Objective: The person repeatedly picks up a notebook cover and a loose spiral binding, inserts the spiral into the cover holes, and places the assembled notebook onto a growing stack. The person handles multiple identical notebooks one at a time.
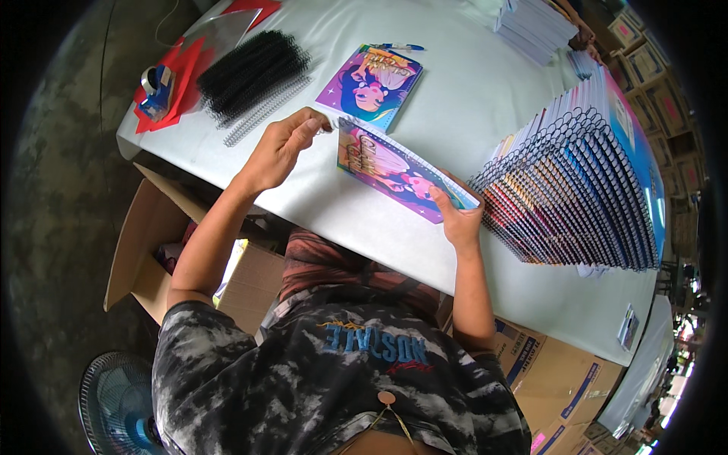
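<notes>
My right hand (459,220) grips one end of a notebook (390,171) with a purple and pink illustrated cover, thumb on the cover and fingers behind. The notebook is tilted above the table's near side, its punched edge facing away from me. At its left end, my left hand (284,148) is closed in a pinch by the corner of that edge. Whatever is between its fingertips is too small to make out. Beyond the held notebook lies a similar illustrated notebook (371,87), with a blue and white pen (398,47) at its far edge.
Black spiral coils (254,72) lie at the far left beside a blue tape dispenser (157,92) on red sheets (182,83). A tall stack of spiral-bound notebooks (576,197) stands at right. Another person's hand (582,38) touches a paper stack (535,30). Below are cardboard boxes (250,280) and a fan (117,402).
</notes>
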Tool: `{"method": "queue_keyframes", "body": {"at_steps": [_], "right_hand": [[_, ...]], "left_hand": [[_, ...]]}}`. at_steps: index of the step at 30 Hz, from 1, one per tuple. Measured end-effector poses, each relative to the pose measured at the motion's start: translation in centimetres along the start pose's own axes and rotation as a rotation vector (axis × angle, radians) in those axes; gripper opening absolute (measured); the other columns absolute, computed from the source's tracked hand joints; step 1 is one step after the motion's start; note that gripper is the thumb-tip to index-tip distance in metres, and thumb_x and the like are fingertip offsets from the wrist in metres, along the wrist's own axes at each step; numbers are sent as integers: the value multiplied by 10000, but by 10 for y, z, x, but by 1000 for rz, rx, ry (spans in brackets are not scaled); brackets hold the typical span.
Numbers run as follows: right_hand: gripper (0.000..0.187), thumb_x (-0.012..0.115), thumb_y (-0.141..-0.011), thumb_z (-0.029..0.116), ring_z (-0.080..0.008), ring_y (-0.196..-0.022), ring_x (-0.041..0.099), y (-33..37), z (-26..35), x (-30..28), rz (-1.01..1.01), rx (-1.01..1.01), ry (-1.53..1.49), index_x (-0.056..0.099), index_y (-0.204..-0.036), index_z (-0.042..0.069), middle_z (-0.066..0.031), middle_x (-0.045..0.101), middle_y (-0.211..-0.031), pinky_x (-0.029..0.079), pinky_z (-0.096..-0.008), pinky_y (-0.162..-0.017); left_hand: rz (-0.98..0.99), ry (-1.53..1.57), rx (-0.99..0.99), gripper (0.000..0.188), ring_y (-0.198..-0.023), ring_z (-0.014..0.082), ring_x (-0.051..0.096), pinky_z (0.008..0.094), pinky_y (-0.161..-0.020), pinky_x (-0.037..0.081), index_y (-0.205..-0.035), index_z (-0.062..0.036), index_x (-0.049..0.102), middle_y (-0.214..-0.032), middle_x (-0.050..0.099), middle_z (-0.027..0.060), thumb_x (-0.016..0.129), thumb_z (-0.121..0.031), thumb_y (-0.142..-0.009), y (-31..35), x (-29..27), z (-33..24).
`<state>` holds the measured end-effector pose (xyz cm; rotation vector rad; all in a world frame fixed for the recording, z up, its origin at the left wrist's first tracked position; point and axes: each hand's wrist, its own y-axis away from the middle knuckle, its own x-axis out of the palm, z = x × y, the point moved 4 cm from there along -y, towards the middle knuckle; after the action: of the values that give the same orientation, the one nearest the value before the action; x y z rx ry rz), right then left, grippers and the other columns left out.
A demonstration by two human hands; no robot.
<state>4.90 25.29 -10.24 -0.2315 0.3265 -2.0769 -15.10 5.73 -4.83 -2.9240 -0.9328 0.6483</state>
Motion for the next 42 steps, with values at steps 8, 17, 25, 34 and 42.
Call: {"method": "queue_keyframes", "body": {"at_steps": [8, 17, 25, 34, 42], "right_hand": [[273, 600, -828, -28, -104, -893, 598, 1, 0, 0, -8, -17, 17, 587, -1100, -48, -99, 646, -1016, 474, -234, -811], [243, 612, -823, -22, -116, -883, 611, 4, -3, -1, -6, -29, -1, 615, -1065, -41, -115, 656, -994, 483, -236, -800], [261, 589, -782, -96, -206, -927, 635, -3, 5, 2, 109, -216, 60, 622, -1037, -52, -167, 652, -1005, 503, -285, -813], [267, 589, -787, -81, -236, -951, 633, -1, 8, 0, 139, -74, 43, 618, -1049, -37, -182, 641, -1028, 499, -304, -842], [262, 604, -802, -38, -191, -935, 629, -6, 15, 4, 167, -146, -9, 614, -1063, -36, -172, 649, -1014, 489, -284, -832]], "left_hand": [[-82, -107, -2, 321, -686, 76, 385, 220, -644, 359, -883, -34, 562, -804, 505, -10, 467, -335, -941, 0, -4, 5], [-26, 0, -233, 423, -538, 49, 298, 198, -503, 272, -731, -38, 529, -590, 398, -35, 426, -381, -955, -3, -6, 15], [118, 574, -675, 396, -408, 68, 309, 213, -382, 248, -740, -64, 548, -502, 398, -49, 450, -390, -942, -9, -14, 13], [244, -101, -98, 250, -659, 35, 411, 197, -567, 349, -943, -41, 585, -746, 502, -41, 579, -284, -888, -16, -24, -38], [195, -156, 26, 263, -726, 60, 469, 226, -652, 419, -981, -30, 602, -764, 564, 3, 579, -273, -880, -20, -18, -31]]}}
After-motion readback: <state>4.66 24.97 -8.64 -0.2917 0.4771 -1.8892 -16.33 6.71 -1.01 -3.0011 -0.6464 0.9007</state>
